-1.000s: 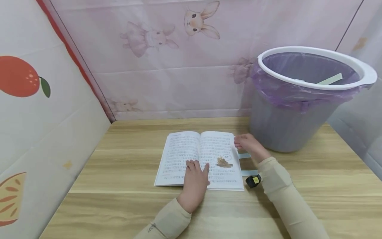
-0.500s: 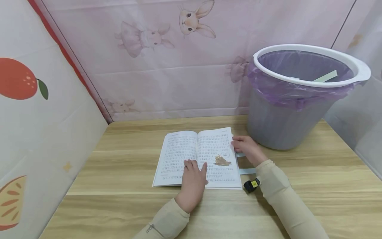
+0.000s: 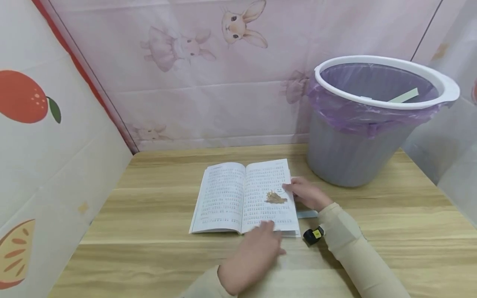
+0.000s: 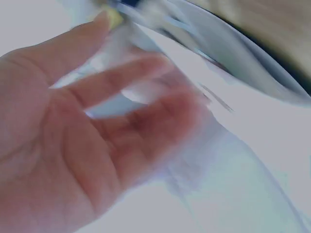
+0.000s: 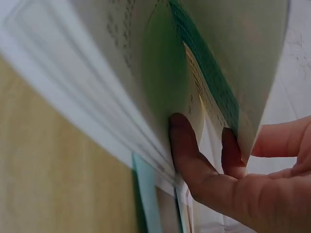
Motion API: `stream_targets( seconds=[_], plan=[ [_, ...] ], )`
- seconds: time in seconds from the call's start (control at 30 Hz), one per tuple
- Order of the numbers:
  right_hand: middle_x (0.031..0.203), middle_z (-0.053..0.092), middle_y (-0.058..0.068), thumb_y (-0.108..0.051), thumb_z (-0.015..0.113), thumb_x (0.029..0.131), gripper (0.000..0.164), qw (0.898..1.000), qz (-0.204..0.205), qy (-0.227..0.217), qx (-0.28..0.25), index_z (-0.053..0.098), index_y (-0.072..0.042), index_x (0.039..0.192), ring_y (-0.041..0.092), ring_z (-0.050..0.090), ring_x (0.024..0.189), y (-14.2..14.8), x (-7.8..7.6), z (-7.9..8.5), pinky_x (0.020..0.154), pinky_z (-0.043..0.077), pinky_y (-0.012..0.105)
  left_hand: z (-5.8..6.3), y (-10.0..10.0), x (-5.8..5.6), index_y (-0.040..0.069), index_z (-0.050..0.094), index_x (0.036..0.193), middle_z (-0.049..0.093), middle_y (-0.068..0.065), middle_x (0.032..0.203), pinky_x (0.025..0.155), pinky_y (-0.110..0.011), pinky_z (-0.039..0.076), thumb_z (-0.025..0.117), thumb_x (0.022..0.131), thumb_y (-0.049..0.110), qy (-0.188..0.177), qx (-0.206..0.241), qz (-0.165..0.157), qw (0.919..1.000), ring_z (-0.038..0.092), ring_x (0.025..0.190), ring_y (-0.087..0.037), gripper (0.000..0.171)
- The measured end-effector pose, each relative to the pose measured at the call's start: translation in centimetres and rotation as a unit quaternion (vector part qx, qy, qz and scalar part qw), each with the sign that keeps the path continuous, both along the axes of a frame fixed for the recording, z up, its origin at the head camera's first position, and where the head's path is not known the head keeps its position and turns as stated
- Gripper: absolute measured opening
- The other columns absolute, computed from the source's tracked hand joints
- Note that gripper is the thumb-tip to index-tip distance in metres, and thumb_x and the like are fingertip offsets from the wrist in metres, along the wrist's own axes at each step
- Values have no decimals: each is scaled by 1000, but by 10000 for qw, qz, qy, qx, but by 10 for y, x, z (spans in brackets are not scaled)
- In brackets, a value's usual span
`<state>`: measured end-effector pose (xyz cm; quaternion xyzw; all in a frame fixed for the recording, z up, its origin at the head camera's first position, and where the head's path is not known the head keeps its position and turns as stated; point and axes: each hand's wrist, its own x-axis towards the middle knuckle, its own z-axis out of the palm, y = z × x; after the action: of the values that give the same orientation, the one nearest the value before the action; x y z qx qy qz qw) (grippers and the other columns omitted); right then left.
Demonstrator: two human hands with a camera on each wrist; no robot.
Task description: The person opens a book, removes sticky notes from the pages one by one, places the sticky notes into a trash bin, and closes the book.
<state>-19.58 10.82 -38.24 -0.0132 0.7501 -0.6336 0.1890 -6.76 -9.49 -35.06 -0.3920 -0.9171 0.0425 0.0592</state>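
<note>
An open book (image 3: 221,198) with printed text lies on the table. Its right page (image 3: 266,176) carries a brown picture and lifts slightly along the outer edge. My right hand (image 3: 307,194) pinches that page's edge, thumb on top and fingers underneath. In the right wrist view, the raised page (image 5: 257,63) stands between the thumb and fingers of the right hand (image 5: 233,189). My left hand (image 3: 253,254), blurred, is over the book's lower edge with fingers loosely extended; I cannot tell whether it touches the paper. In the left wrist view, the left hand (image 4: 97,136) holds nothing.
A grey bin (image 3: 343,153) with a purple liner and white rim stands at the back right, a pale strip (image 3: 404,96) inside. A light blue strip (image 3: 307,214) sticks out from the book's right side. A small black object (image 3: 313,235) with a yellow label is beside my right wrist.
My left hand has left the page and moved down and right. My right hand has slid down the book's right edge and now pinches the page, its thumb on top.
</note>
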Motion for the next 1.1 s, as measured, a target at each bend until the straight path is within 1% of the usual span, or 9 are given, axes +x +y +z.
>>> stream_targets(
  seconds=[0.07,0.17,0.27,0.33,0.5,0.7,0.87,0.93,1.1],
  plan=[
    [91,60,5,-10,45,100,18,10000,38,3,-9,53,5,96,12,58,84,-1,1,1,80,49,30,-2,7,12,13,67,105,57,3,92,69,-18,46,56,93,45,7,-53,-539,9985,53,86,-10,35],
    [95,60,7,-12,43,101,23,10000,63,22,43,53,9,105,13,57,86,-3,2,3,82,49,30,-10,16,23,6,62,122,60,-4,114,86,-17,47,49,98,42,121,-401,-810,9958,56,108,-13,45],
    [98,60,10,-12,42,101,28,9999,72,41,122,51,13,112,13,58,87,-4,2,5,84,49,30,-21,22,27,0,51,135,50,-14,137,102,-22,40,46,101,35,96,-702,-538,9960,45,130,-22,49],
    [98,60,10,-13,42,102,28,9998,20,30,182,50,13,111,14,58,86,-5,3,5,83,49,30,-27,26,27,-1,45,140,41,-18,146,107,-25,36,45,101,30,-118,-826,-293,9961,37,137,-26,50],
    [97,59,10,-13,43,102,26,9998,-131,-13,176,50,11,109,13,58,84,-5,4,3,77,50,27,-36,30,28,1,44,141,38,-20,148,108,-31,36,45,101,27,247,-1051,33,9941,34,139,-29,49],
    [94,60,8,-16,44,102,27,9998,-138,-81,89,51,9,109,13,58,83,-5,4,3,76,51,28,-36,31,33,8,49,139,40,-11,148,105,-28,36,46,98,37,694,-1771,624,9798,38,135,-26,51],
    [96,65,9,-32,36,105,51,9999,53,-85,-79,49,14,124,12,61,84,-4,3,3,81,51,31,-34,30,35,7,51,137,49,-12,139,92,-27,41,53,92,49,1082,-1336,1404,9751,50,114,-25,62],
    [97,66,10,-40,32,104,61,9998,92,-82,-155,46,15,128,13,63,85,-4,3,4,83,52,32,-31,29,33,4,48,139,49,-16,137,94,-29,43,54,91,53,1000,-1073,1584,9764,51,113,-27,68],
    [100,64,18,-53,29,101,69,9995,-69,-200,-251,52,11,113,23,65,91,-4,3,5,90,51,39,-23,23,21,2,43,141,50,-23,126,93,-47,46,64,86,48,748,-199,1959,9776,53,109,-40,75]
  ],
)
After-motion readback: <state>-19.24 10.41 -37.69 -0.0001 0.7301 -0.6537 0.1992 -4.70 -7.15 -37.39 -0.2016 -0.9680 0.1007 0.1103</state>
